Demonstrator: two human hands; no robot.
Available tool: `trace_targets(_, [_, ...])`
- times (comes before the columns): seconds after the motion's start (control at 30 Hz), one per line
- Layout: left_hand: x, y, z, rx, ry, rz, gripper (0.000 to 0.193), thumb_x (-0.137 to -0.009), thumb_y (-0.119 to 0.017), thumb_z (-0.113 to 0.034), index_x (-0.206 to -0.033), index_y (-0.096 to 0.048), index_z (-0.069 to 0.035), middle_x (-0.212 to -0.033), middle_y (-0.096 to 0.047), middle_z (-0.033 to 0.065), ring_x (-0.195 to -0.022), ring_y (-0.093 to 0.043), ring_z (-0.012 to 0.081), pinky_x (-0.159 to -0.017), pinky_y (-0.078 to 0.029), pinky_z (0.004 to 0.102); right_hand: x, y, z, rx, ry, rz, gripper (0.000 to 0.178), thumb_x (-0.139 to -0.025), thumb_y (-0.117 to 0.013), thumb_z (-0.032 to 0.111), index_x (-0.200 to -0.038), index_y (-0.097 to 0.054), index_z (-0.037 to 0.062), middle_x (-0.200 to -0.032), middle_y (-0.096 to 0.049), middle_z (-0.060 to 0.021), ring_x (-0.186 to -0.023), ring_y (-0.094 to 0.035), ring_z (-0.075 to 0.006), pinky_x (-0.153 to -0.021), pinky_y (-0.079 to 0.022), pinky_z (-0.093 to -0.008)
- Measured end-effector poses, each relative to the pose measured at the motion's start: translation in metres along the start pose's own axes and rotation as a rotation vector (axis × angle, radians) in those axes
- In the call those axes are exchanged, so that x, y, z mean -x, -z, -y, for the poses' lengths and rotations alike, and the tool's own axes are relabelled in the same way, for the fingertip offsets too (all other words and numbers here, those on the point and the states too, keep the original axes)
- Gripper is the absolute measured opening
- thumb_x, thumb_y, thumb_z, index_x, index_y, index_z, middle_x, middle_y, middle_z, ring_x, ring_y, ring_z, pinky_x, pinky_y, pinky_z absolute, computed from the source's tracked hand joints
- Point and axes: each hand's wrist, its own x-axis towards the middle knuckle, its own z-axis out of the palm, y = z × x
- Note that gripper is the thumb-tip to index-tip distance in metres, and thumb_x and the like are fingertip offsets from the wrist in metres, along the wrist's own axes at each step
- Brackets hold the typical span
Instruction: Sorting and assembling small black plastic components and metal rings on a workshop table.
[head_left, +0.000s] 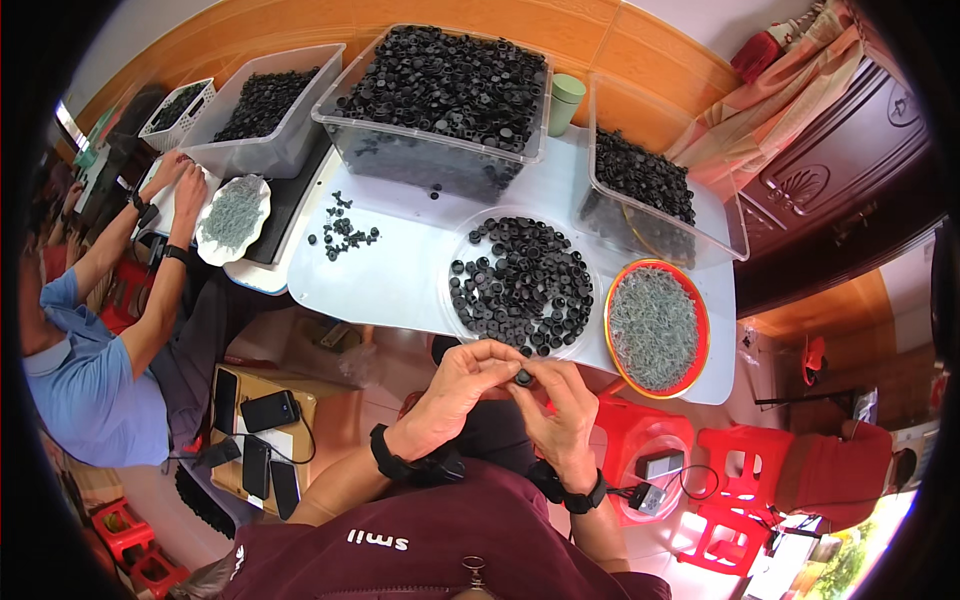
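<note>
Between both hands (447, 395) is a black cap (524, 378).

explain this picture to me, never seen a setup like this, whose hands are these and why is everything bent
These are a person's own bare hands, seen from a camera worn on their head and looking down. Its wide fisheye lens bends straight edges. The left hand and right hand meet at the fingertips around a small black part; finer detail there is too small to tell. On the pale table, just beyond, many black pieces lie in a clear round tray, and a red bowl holds thin greyish pieces. Behind stand clear bins of black pieces. A co-worker sits at the left.
</note>
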Motion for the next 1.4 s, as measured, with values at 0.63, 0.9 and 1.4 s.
trace_targets(0.63, [0.007,0.005,-0.003,-0.057,0.094,0.089,0.024,-0.09,-0.053,-0.018,-0.101,-0.064,0.0,-0.093,-0.065,0.0057,-0.084,-0.061,0.0112,-0.08,-0.051,0.0287,0.007,0.0,-0.003,0.14,0.104,-0.039,0.03,-0.062,-0.075,0.004,-0.09,-0.064,0.0016,-0.076,-0.059,-0.0074,-0.063,-0.059,-0.0208,-0.055,-0.048,-0.0297])
trace_targets(0.9, [0.009,0.004,0.003,0.039,0.109,0.086,0.024,-0.091,-0.053,-0.018,-0.102,-0.063,0.001,-0.094,-0.065,0.0064,-0.084,-0.062,0.0117,-0.08,-0.051,0.0281,0.003,0.003,-0.002,0.235,0.259,-0.059,0.026,-0.065,-0.073,0.003,-0.089,-0.064,0.0014,-0.076,-0.06,-0.0075,-0.063,-0.06,-0.0228,-0.056,-0.048,-0.0311])
trace_targets(1.4, [0.005,-0.002,-0.014,-0.005,0.024,0.071,0.025,-0.091,-0.051,-0.017,-0.105,-0.06,0.003,-0.095,-0.064,0.0096,-0.086,-0.062,0.0137,-0.079,-0.051,0.0279,-0.002,0.006,-0.005,0.164,0.174,-0.098,0.029,-0.063,-0.075,0.003,-0.089,-0.064,0.0031,-0.078,-0.06,-0.0078,-0.064,-0.059,-0.0216,-0.056,-0.048,-0.0303])
